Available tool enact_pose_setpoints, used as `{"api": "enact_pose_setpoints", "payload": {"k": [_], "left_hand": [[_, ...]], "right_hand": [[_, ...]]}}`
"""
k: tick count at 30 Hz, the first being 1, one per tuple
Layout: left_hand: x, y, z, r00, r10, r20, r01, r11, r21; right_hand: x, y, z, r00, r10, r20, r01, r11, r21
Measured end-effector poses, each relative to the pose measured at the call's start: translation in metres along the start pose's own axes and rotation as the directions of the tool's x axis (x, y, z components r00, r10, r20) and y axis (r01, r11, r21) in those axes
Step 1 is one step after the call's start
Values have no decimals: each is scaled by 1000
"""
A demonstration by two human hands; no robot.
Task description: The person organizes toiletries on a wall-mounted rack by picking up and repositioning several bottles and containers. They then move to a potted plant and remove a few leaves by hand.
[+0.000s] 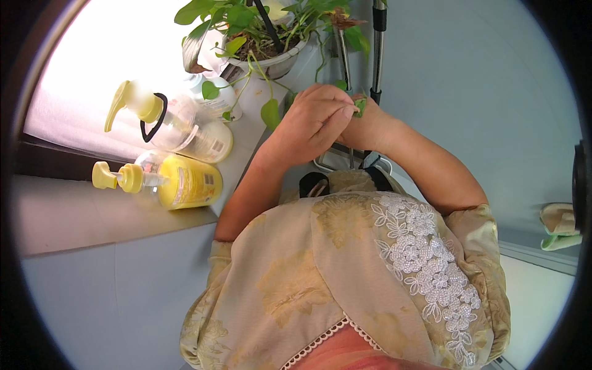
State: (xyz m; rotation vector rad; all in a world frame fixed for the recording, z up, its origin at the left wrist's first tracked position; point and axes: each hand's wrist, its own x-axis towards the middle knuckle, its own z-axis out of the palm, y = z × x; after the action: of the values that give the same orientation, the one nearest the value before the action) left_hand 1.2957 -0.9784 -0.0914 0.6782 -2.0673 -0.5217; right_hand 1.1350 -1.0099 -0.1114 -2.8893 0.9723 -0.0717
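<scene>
My left hand (316,118) is closed, with thumb and forefinger pinching a small piece of green leaf (360,107). Behind it and touching it is my right hand (365,128); its fingers are mostly hidden, so I cannot see what they do. Beyond and to the left of both hands stands a leafy trailing plant (239,17) in a white pot (279,65), with a dark stake in the soil. Its vines hang over the pot's rim, and one heart-shaped leaf (270,114) dangles right beside my left hand.
On the ledge (117,231) at left are a yellow pump bottle (191,182), a clear pump bottle (213,140) with a black band round its neck, and a whitish bottle (221,95). Metal poles (377,55) rise beyond my hands. A pair of slippers (560,225) shows at far right.
</scene>
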Motion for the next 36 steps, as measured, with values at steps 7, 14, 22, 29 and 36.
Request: {"api": "enact_pose_setpoints", "payload": {"k": [7,14,22,29,36], "left_hand": [[-1,2,1,1000,-28,14,27,998,49],[-7,-6,-2,973,-222,57,228,909,-350],[-6,-7,3,978,-197,66,206,959,-193],[-12,-21,14,994,-106,22,109,977,-182],[-10,-19,13,992,-123,-31,117,981,-154]], "right_hand": [[1,0,0,999,39,20,-42,982,186],[-1,-13,-18,988,24,155,-11,996,-84],[-2,3,6,999,9,-39,2,959,282],[-3,3,13,997,-42,-67,55,977,205],[-1,1,5,994,-113,2,112,988,103]]}}
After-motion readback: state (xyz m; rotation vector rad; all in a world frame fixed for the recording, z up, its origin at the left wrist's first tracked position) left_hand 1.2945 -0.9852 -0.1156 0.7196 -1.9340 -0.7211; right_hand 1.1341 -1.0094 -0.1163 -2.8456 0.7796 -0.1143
